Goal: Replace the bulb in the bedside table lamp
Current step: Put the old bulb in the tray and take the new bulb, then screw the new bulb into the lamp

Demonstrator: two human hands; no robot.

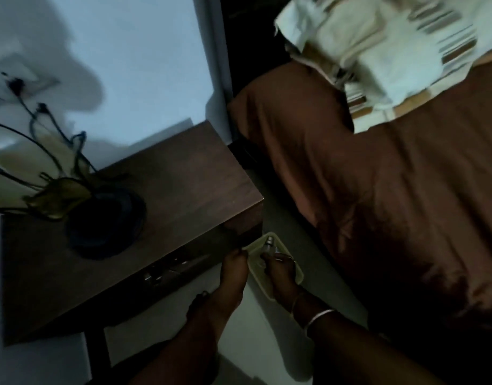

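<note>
In the dim head view, a small bulb (268,242) with a metal cap lies in a pale yellow tray (283,252), low between the table corner and the bed. My right hand (281,273) is over the tray with its fingers closed around the bulb. My left hand (230,276) reaches beside it, fingertips on the tray's left rim; its grip is too blurred to tell. The lamp (100,220) stands on the left of the dark wooden bedside table (189,184). It has a round dark base, thin black wire stems and yellowish petal-like shades. No bulb is visible in it.
A bed with a brown sheet (392,204) and a striped pillow (378,45) fills the right side. Behind the lamp, black cables run up to a wall socket (19,76). Pale floor (253,343) shows between table and bed. The table front has a drawer handle (167,270).
</note>
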